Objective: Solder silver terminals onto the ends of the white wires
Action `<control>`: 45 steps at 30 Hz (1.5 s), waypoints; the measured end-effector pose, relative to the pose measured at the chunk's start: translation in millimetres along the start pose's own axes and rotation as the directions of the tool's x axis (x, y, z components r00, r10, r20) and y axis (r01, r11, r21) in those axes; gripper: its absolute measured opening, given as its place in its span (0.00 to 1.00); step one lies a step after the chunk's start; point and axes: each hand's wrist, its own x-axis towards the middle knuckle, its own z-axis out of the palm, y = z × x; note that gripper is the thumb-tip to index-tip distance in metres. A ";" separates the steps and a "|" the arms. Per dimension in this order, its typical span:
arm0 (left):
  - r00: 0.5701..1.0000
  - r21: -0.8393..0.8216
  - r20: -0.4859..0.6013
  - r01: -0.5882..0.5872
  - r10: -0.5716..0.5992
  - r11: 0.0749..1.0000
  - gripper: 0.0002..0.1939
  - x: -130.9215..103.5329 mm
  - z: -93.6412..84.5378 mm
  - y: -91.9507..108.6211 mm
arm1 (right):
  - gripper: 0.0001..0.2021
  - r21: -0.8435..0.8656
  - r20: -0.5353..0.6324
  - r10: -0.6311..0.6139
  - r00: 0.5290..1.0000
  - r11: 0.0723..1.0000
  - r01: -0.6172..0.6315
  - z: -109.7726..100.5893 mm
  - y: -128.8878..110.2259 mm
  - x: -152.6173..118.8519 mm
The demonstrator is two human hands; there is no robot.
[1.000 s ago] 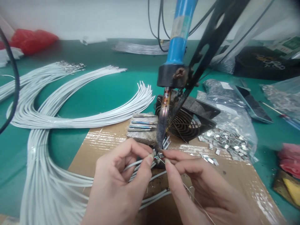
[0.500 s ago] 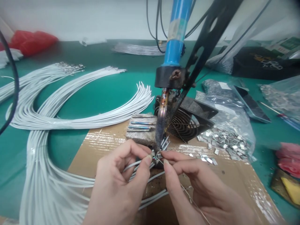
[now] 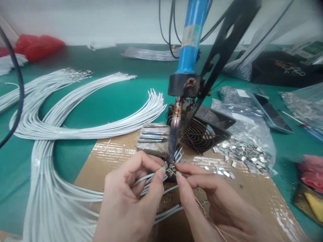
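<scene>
My left hand (image 3: 132,198) pinches a white cable (image 3: 143,178) near its end, just below the tip of a soldering iron (image 3: 173,144). Thumb and forefinger of my right hand (image 3: 214,196) close on a thin solder wire (image 3: 202,206), whose end reaches the same spot. A small shiny metal piece (image 3: 172,168) shows between the fingertips, under the iron; its exact join with the cable is partly hidden. The iron has a blue handle and hangs tip-down from a black bracket (image 3: 224,47). More white cables run beneath both hands.
Bundled white cables (image 3: 75,132) curve across the left. Behind my hands are a stone-like block (image 3: 151,148) with metal rods and a black fan (image 3: 202,131). Loose metal clips (image 3: 247,153) spill from a plastic bag at right. Cardboard (image 3: 242,201) covers the mat in front.
The whole view has shifted slightly. Both hands keep their pinches under the iron, and the solder wire still reaches the tip.
</scene>
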 end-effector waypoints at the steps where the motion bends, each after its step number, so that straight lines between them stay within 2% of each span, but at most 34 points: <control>1: 1.000 0.004 0.013 -0.015 0.015 1.000 0.08 0.1 -0.5 -0.7 | 0.07 -0.005 -0.002 0.000 1.000 1.000 0.000 -0.8 0.1 0.1; 7: 0.996 0.028 0.065 -0.067 0.065 0.997 0.09 -0.1 -9.4 -8.7 | 0.06 0.057 0.031 -0.029 0.999 0.998 0.027 -2.7 0.2 1.8; 13: 0.994 0.033 0.071 -0.090 0.087 0.995 0.08 -0.5 -9.4 -8.3 | 0.09 -0.011 -0.104 0.020 0.994 1.000 -0.021 10.2 -6.0 0.5; 17: 0.997 0.029 0.051 -0.057 0.056 0.998 0.08 1.4 -7.8 -8.2 | 0.08 -0.029 -0.072 0.033 0.997 0.999 -0.035 10.4 -6.2 0.4; 21: 0.992 0.073 0.089 -0.101 0.095 0.992 0.08 2.4 -8.9 -9.4 | 0.08 -0.026 -0.065 0.025 0.998 0.999 -0.027 7.1 -4.8 0.8; 27: 0.994 0.034 0.057 -0.098 0.096 0.995 0.09 0.4 -9.4 -7.7 | 0.07 -0.023 -0.072 0.018 0.997 1.000 -0.020 7.5 -5.1 1.5; 33: 0.992 0.014 0.070 -0.108 0.107 0.994 0.10 -1.5 -9.2 -5.7 | 0.07 -0.001 -0.083 -0.003 0.997 1.000 0.003 10.0 -4.7 0.9; 36: 0.995 0.013 0.056 -0.083 0.082 0.996 0.09 -0.3 -7.2 -4.2 | 0.08 0.008 -0.109 0.011 0.994 1.000 -0.011 11.3 -5.5 1.5; 45: 0.998 -0.028 0.026 0.065 -0.064 0.997 0.07 -3.9 -2.5 -1.9 | 0.10 0.004 -0.048 0.124 0.991 0.992 -0.124 10.6 -11.4 -4.5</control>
